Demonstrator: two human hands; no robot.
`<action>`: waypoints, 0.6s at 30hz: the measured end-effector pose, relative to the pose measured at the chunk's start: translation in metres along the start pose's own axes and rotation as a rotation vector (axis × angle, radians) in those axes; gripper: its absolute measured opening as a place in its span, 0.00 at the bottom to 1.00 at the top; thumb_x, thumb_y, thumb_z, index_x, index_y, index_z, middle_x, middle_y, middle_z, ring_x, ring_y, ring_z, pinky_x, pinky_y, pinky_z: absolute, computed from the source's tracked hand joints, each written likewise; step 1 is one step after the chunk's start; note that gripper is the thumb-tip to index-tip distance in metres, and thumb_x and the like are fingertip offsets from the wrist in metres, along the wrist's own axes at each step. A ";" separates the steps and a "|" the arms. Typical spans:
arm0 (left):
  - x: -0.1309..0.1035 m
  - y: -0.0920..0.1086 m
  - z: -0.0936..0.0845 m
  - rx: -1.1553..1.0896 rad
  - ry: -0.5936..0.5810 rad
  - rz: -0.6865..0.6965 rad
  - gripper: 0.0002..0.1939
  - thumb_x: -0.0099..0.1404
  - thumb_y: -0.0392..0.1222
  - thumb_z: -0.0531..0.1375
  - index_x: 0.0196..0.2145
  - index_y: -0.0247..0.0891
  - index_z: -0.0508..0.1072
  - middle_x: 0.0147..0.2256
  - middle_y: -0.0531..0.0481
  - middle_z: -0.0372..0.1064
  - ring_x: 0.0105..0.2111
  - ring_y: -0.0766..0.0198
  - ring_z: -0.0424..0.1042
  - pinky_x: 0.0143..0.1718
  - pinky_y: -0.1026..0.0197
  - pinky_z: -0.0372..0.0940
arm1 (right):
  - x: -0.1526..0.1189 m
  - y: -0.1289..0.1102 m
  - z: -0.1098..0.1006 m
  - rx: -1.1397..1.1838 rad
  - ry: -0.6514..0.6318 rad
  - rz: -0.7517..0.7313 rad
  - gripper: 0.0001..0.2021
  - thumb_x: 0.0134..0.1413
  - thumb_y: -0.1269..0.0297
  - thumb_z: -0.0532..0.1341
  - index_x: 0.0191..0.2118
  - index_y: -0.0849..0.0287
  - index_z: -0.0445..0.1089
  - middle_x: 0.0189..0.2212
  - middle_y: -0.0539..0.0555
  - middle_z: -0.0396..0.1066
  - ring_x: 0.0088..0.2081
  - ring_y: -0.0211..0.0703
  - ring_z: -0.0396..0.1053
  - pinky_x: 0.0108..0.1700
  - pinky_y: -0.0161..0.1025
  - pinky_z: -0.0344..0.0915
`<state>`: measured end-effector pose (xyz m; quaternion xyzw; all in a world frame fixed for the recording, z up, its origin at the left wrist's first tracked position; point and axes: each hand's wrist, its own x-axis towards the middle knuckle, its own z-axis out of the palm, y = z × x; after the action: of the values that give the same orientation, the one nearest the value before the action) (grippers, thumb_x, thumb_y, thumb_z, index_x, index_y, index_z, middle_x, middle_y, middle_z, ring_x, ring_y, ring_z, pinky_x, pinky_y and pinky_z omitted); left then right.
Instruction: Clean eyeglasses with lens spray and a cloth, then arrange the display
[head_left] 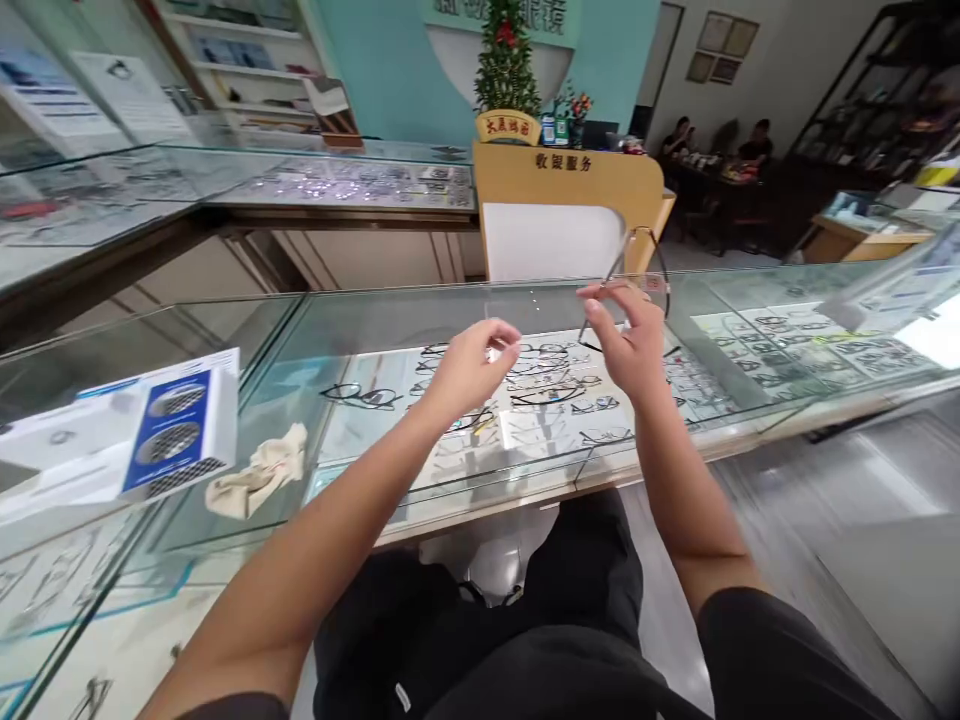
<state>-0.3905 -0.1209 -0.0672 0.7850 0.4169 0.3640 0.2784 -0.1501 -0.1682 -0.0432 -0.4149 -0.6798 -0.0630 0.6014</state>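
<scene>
My right hand [628, 338] is raised above the glass counter, its thumb and fingers pinching a pair of thin-framed eyeglasses [666, 268]. The glasses stand tilted, one rim upright above the fingers and a dark temple tip pointing down to the left. To the left, my left hand [476, 365] hovers over the counter with curled fingers and the thumb close to the fingertips. Whatever may be between them is too small to make out. A dark-framed pair of glasses [364, 396] lies left of that hand. Rows of glasses [544, 390] show under both hands.
A beige cloth [259, 472] lies crumpled on the glass at left, beside a white and blue box [176, 430]. The glass counter [420, 310] runs across in front of me. Beyond stand a yellow cashier desk [570, 185] and, far right, seated people [754, 145].
</scene>
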 end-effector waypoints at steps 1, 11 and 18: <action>0.020 0.009 0.021 -0.006 -0.035 0.027 0.09 0.72 0.45 0.63 0.47 0.44 0.79 0.49 0.47 0.82 0.49 0.53 0.80 0.51 0.52 0.71 | -0.006 -0.004 -0.024 -0.025 0.022 0.008 0.10 0.75 0.55 0.64 0.44 0.50 0.81 0.45 0.54 0.86 0.49 0.54 0.82 0.57 0.53 0.72; 0.154 0.067 0.227 -0.010 -0.197 -0.198 0.39 0.63 0.39 0.73 0.68 0.34 0.67 0.70 0.25 0.65 0.73 0.37 0.65 0.70 0.45 0.61 | -0.095 -0.044 -0.180 -0.261 0.102 0.299 0.08 0.73 0.57 0.66 0.43 0.50 0.82 0.45 0.54 0.87 0.49 0.54 0.82 0.57 0.54 0.71; 0.150 0.060 0.227 -0.115 -0.234 -0.156 0.15 0.70 0.38 0.66 0.52 0.38 0.71 0.58 0.28 0.78 0.64 0.37 0.75 0.65 0.39 0.64 | -0.099 -0.045 -0.177 -0.250 0.035 0.316 0.09 0.74 0.57 0.65 0.44 0.50 0.82 0.46 0.56 0.86 0.50 0.55 0.81 0.58 0.56 0.70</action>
<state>-0.1228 -0.0523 -0.1038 0.7699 0.4200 0.2706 0.3970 -0.0499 -0.3489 -0.0631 -0.5865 -0.5826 -0.0589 0.5596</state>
